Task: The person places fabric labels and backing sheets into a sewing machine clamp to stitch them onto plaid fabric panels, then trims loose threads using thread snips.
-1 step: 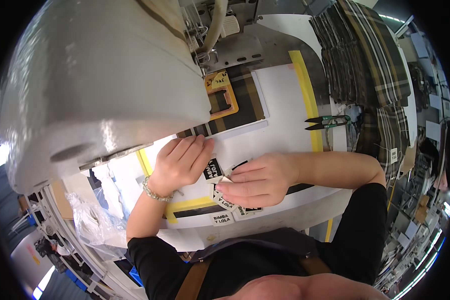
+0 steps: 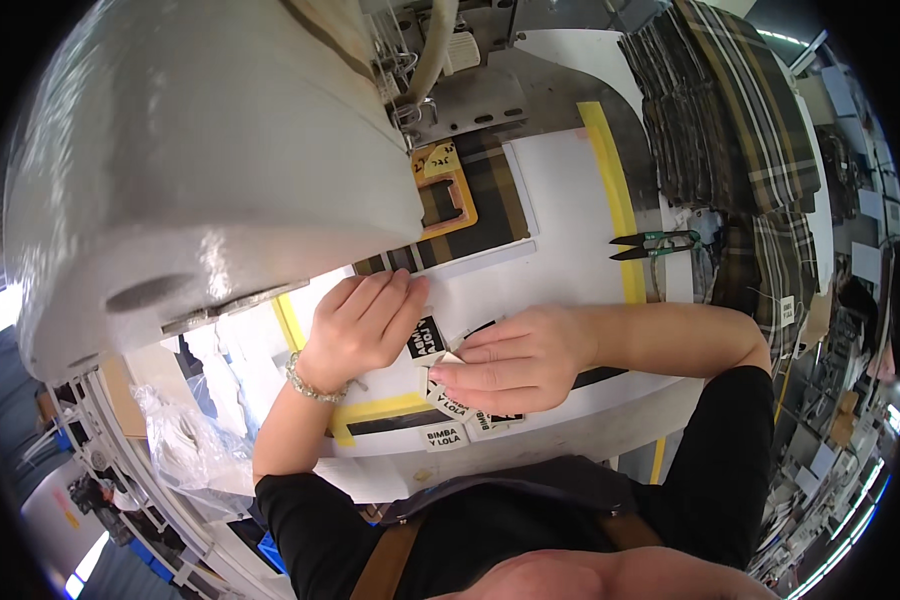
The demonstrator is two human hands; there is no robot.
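Observation:
My left hand [image 2: 368,322], with a beaded bracelet on its wrist, is bent, its fingers together and the tips at the near edge of a dark plaid fabric piece [image 2: 495,190]. Whatever may lie under those fingertips is hidden. An orange-yellow frame [image 2: 460,200] lies on the fabric beside the sewing machine head [image 2: 210,170]. My right hand [image 2: 518,360] is closed over a loose pile of small labels, a pale label corner [image 2: 451,358] showing at its fingertips. A black label [image 2: 426,338] lies between my hands; a white label [image 2: 444,436] lies nearest me.
Green-handled thread snips [image 2: 655,242] rest at the right across yellow tape [image 2: 615,190]. Stacked plaid pieces [image 2: 740,110] stand at the far right. Clear plastic bags [image 2: 195,435] lie at the left. The large machine head overhangs the left side of the work surface.
The machine head appears shifted very slightly up and to the right. Both hands, the fabric and the labels stay in place.

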